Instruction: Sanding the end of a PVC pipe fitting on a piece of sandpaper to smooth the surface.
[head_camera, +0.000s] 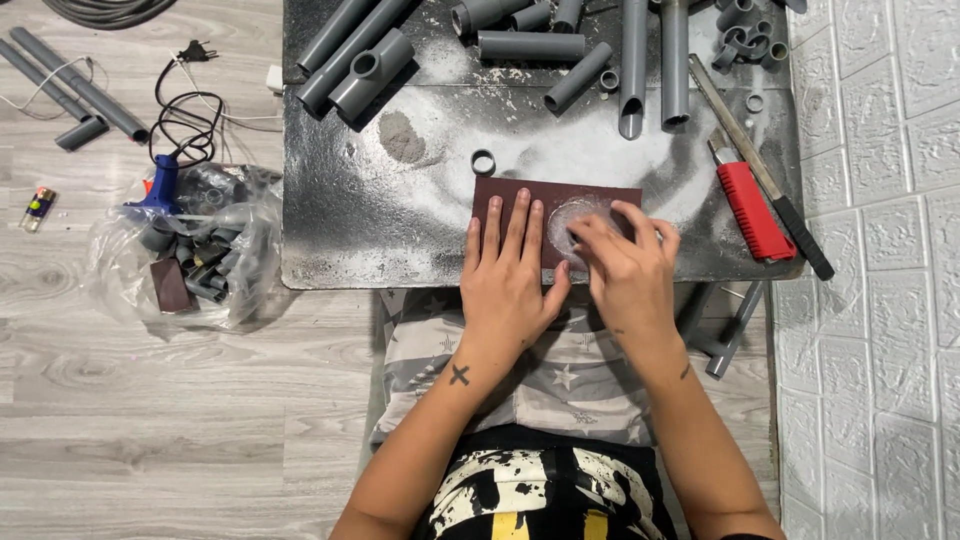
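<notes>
Left hand (508, 275) lying flat, fingers spread, pinning the sandpaper sheet (553, 200). Right hand (625, 262) beside it, fingertips pinching something small onto the worn patch; cannot tell what. Small ring (483, 162) sitting just beyond the left fingertips.

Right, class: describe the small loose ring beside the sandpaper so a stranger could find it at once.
Start at the dusty dark work board. Find the brown sandpaper sheet under the left hand. Just above its top-left corner lies the short grey ring, alone, unlike the long pipes further up.
</notes>
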